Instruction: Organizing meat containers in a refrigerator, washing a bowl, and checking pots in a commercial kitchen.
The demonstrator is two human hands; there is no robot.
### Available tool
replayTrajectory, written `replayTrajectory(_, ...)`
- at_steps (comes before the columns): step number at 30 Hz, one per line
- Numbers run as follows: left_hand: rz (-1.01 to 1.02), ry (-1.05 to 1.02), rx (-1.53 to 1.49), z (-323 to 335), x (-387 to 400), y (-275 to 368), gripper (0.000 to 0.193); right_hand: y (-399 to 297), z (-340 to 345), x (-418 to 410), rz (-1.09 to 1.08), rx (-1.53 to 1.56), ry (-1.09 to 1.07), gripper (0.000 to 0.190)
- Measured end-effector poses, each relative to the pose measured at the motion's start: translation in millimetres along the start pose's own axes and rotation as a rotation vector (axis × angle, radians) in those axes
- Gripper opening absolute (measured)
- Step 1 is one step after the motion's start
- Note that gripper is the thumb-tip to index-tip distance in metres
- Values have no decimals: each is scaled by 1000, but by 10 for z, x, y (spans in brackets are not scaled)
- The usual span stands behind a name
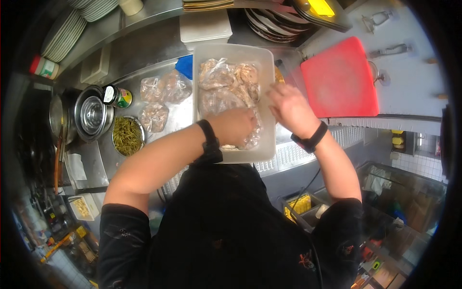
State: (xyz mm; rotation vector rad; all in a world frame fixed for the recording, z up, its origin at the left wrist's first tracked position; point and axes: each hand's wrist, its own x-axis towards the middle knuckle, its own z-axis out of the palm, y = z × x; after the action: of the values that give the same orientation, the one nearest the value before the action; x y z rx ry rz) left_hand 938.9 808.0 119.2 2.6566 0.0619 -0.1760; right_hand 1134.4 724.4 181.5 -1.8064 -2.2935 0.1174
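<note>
A translucent plastic tub [267,144] lies in front of me, holding several clear plastic bags of brownish food [249,74], perhaps meat. My left hand [234,124] reaches into its near part, resting over the bags with fingers curled down. Those fingertips are hidden, so whether they grip a bag cannot be seen. At the tub's right rim is my right hand [288,104], slightly blurred, its fingers loosely bent and nothing visible in them. Left of the tub, more knotted bags of food [153,117] rest on the steel counter [182,117].
A bowl of green cut vegetables [127,136], a dark-lidded jar [118,96] and nested metal bowls [92,113] stand at left. A red cutting board [339,79] leans at right. Behind the tub are a white lidded box [205,29] and stacked plates [276,25].
</note>
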Motion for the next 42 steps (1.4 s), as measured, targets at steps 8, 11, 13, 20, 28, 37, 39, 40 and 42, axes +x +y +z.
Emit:
replayTrajectory(8, -219, -30, 206, 330, 419, 339, 66, 125, -37, -121, 188, 130, 251, 31)
replayTrajectory(11, -267, -195, 120, 341, 486, 212, 88, 173, -5, -191, 209, 163, 250, 30)
replayTrajectory(13, -267, -265, 6, 164, 525, 171, 85, 236, 35, -252, 212, 170, 269, 31)
replayTrajectory(20, -203, -180, -74, 108, 435, 141, 76, 389, 8, -341, 261, 258, 306, 31)
replayTrajectory(28, -158, -234, -106, 92, 364, 120, 77, 463, -94, -239, 245, 207, 338, 30)
replayTrajectory(37, -148, -296, -198, 94, 418, 15, 68, 411, -187, -95, 219, 204, 327, 29)
replayTrajectory(39, -138, -274, -289, 50, 395, -42, 65, 408, -193, -90, 213, 199, 328, 29)
replayTrajectory(40, -161, -267, -324, 41, 384, -72, 60, 414, -194, -95, 224, 210, 334, 30)
replayTrajectory(42, -183, -260, -360, 70, 381, -124, 55, 432, -197, -107, 234, 221, 340, 31)
